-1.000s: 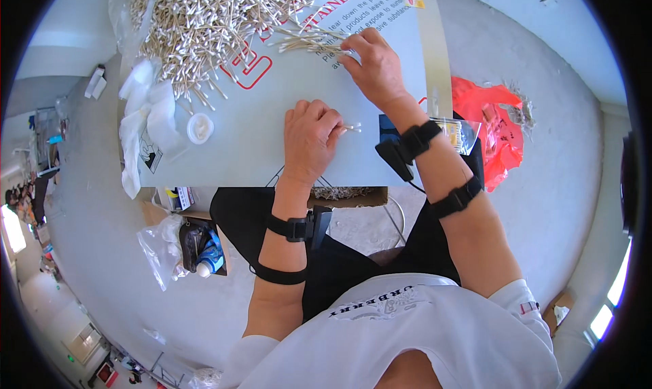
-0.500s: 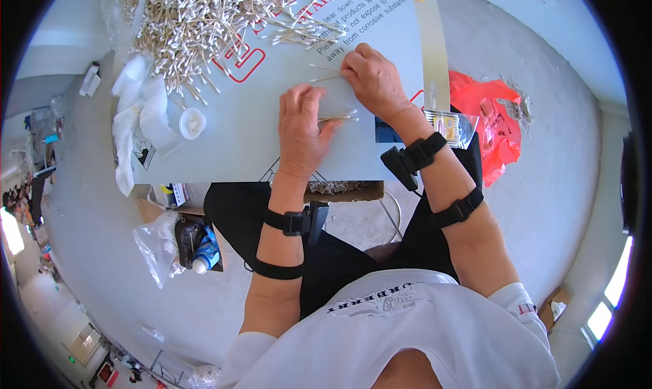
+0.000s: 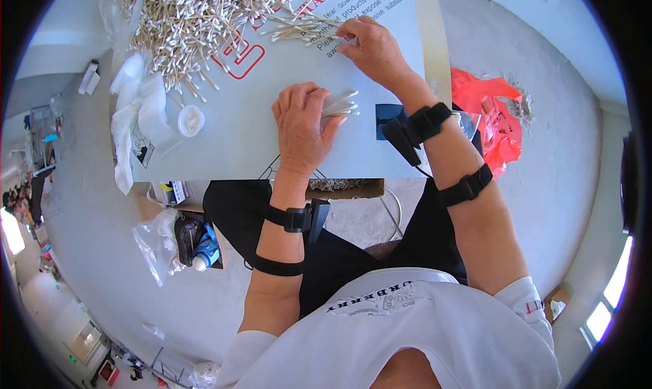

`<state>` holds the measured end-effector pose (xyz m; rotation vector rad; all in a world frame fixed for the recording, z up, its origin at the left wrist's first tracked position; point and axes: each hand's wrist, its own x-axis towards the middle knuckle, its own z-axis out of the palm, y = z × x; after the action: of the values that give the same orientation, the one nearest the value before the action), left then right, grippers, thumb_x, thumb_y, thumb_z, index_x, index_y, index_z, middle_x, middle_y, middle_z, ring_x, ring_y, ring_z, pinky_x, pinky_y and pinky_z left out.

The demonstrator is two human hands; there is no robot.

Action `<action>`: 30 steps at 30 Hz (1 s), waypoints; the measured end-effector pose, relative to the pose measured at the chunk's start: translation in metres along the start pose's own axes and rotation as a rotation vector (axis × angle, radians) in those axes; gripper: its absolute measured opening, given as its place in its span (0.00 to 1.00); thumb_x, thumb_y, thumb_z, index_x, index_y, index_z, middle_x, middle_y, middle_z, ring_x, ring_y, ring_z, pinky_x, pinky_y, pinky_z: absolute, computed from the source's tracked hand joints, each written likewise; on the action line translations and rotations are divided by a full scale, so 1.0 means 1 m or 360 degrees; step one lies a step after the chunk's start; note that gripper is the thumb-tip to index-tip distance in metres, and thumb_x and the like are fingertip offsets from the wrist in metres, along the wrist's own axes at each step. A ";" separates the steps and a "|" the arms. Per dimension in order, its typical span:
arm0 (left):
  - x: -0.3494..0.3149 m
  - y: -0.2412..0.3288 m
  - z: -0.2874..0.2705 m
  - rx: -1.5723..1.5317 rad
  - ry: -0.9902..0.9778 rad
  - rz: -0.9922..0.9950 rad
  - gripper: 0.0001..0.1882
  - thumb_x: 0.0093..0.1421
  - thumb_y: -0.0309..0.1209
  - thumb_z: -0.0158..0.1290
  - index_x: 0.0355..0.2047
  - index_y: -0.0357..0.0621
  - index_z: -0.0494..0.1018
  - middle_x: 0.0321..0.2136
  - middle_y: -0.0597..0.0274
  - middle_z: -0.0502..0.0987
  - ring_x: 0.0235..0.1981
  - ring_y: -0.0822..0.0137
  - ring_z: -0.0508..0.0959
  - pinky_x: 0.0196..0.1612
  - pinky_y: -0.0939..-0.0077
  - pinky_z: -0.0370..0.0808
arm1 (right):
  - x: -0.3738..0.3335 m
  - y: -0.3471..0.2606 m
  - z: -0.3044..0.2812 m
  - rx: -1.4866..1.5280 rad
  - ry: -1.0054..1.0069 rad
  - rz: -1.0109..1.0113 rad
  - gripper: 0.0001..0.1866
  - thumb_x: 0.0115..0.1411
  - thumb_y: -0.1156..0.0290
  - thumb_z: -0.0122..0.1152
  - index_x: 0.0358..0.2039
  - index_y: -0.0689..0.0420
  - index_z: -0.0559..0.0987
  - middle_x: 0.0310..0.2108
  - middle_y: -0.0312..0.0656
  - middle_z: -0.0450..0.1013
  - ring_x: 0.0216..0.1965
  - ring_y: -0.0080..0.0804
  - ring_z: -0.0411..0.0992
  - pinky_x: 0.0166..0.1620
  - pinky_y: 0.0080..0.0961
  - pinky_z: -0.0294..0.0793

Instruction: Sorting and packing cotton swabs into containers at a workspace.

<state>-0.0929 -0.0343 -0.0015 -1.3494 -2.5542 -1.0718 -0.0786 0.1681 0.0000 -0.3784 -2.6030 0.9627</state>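
Note:
My left hand [image 3: 300,125] rests on the table sheet, thumb and fingers closed around a small bunch of cotton swabs [image 3: 345,108]. Their white tips stick out to the right; the other ends are hidden by the hand. Farther off and to the right, my right hand [image 3: 379,53] reaches to a loose spread of cotton swabs [image 3: 299,30], its thumb and fingertips apart at the swabs' right ends. That spread lies at the right edge of a big heap of cotton swabs [image 3: 187,22] at the far left.
A small round white tub [image 3: 191,121] stands left of my left hand, beside crumpled white wrapping [image 3: 125,117]. A dark blue patch [image 3: 388,121] lies near the table's right side. Beyond that edge is a red plastic bag [image 3: 499,117]. A cardboard box [image 3: 346,187] sits beneath the front edge.
My right hand has moved away from me to the spread of swabs. The swabs it held out are no longer at its fingers, and the bunch in my left hand looks fuller.

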 end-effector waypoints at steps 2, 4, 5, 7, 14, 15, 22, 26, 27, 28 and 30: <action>-0.001 -0.002 -0.001 0.0022 0.0021 -0.0008 0.20 0.44 0.37 0.63 0.38 0.46 0.74 0.40 0.62 0.71 0.47 0.57 0.68 0.50 0.61 0.61 | 0.006 -0.002 0.007 -0.0092 0.0096 0.0033 0.12 0.49 0.70 0.64 0.36 0.55 0.79 0.34 0.43 0.71 0.37 0.42 0.72 0.42 0.34 0.72; 0.000 -0.003 -0.002 0.0012 -0.0009 -0.0001 0.19 0.42 0.36 0.63 0.36 0.47 0.74 0.39 0.63 0.72 0.46 0.58 0.68 0.49 0.63 0.62 | 0.010 -0.001 0.011 -0.0160 0.0151 0.0003 0.11 0.49 0.69 0.64 0.35 0.54 0.79 0.35 0.43 0.70 0.38 0.42 0.72 0.43 0.35 0.72; 0.000 -0.002 -0.003 0.0014 -0.0005 0.0002 0.19 0.42 0.36 0.63 0.36 0.47 0.74 0.39 0.63 0.72 0.46 0.58 0.68 0.49 0.63 0.62 | 0.012 0.000 0.013 -0.0229 0.0205 -0.0022 0.11 0.48 0.69 0.64 0.35 0.53 0.79 0.35 0.42 0.70 0.39 0.42 0.72 0.43 0.36 0.72; 0.000 -0.001 -0.003 -0.0006 -0.0037 -0.0019 0.18 0.41 0.35 0.63 0.34 0.47 0.74 0.38 0.64 0.72 0.46 0.59 0.68 0.49 0.63 0.62 | 0.013 -0.002 0.016 -0.0257 0.0241 -0.0040 0.10 0.49 0.69 0.64 0.33 0.53 0.79 0.34 0.42 0.69 0.39 0.43 0.71 0.42 0.36 0.72; 0.000 -0.001 -0.004 -0.0044 -0.0036 -0.0033 0.17 0.41 0.34 0.62 0.33 0.47 0.74 0.38 0.64 0.72 0.45 0.59 0.68 0.49 0.64 0.61 | 0.001 -0.004 0.015 -0.0202 0.0115 -0.0027 0.04 0.50 0.71 0.62 0.26 0.56 0.77 0.30 0.42 0.69 0.37 0.44 0.70 0.40 0.37 0.71; 0.000 -0.001 -0.004 -0.0047 -0.0038 -0.0036 0.17 0.41 0.34 0.63 0.33 0.47 0.74 0.38 0.64 0.72 0.45 0.59 0.68 0.49 0.64 0.61 | -0.003 -0.004 0.014 -0.0203 0.0113 -0.0029 0.04 0.50 0.71 0.62 0.26 0.56 0.77 0.30 0.42 0.69 0.37 0.44 0.70 0.40 0.37 0.71; 0.001 0.000 -0.003 -0.0059 -0.0017 -0.0028 0.17 0.41 0.33 0.63 0.33 0.47 0.74 0.39 0.64 0.73 0.45 0.59 0.69 0.48 0.64 0.62 | -0.023 -0.004 0.006 -0.0154 0.0173 -0.0005 0.04 0.51 0.73 0.61 0.26 0.58 0.76 0.31 0.43 0.70 0.35 0.45 0.71 0.38 0.36 0.71; 0.001 -0.001 -0.004 -0.0058 -0.0027 -0.0047 0.17 0.40 0.33 0.63 0.33 0.47 0.75 0.39 0.65 0.73 0.45 0.59 0.69 0.48 0.64 0.62 | -0.030 -0.013 0.002 -0.0034 0.0032 -0.0016 0.03 0.50 0.73 0.59 0.25 0.57 0.77 0.31 0.44 0.70 0.38 0.44 0.71 0.40 0.36 0.73; 0.001 -0.001 -0.004 -0.0060 -0.0023 -0.0043 0.17 0.40 0.33 0.63 0.33 0.46 0.75 0.39 0.65 0.73 0.45 0.59 0.69 0.48 0.64 0.62 | -0.030 -0.015 0.001 -0.0034 0.0031 -0.0016 0.03 0.50 0.73 0.59 0.25 0.57 0.77 0.31 0.44 0.70 0.38 0.44 0.71 0.40 0.36 0.73; 0.001 -0.001 -0.004 -0.0062 -0.0018 -0.0039 0.17 0.40 0.32 0.64 0.33 0.46 0.75 0.39 0.65 0.73 0.45 0.59 0.69 0.48 0.64 0.62 | -0.030 -0.017 0.001 0.0002 0.0044 0.0036 0.03 0.49 0.73 0.60 0.26 0.57 0.77 0.31 0.44 0.70 0.38 0.44 0.71 0.40 0.36 0.73; 0.001 0.000 -0.004 -0.0069 -0.0008 -0.0036 0.17 0.40 0.32 0.64 0.33 0.46 0.75 0.39 0.64 0.73 0.45 0.59 0.69 0.48 0.64 0.62 | -0.028 -0.018 0.002 0.0038 0.0057 0.0088 0.05 0.49 0.72 0.61 0.27 0.57 0.77 0.31 0.44 0.70 0.37 0.43 0.71 0.40 0.35 0.73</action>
<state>-0.0947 -0.0359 0.0022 -1.3375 -2.5709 -1.1353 -0.0566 0.1435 0.0046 -0.4596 -2.5587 0.9953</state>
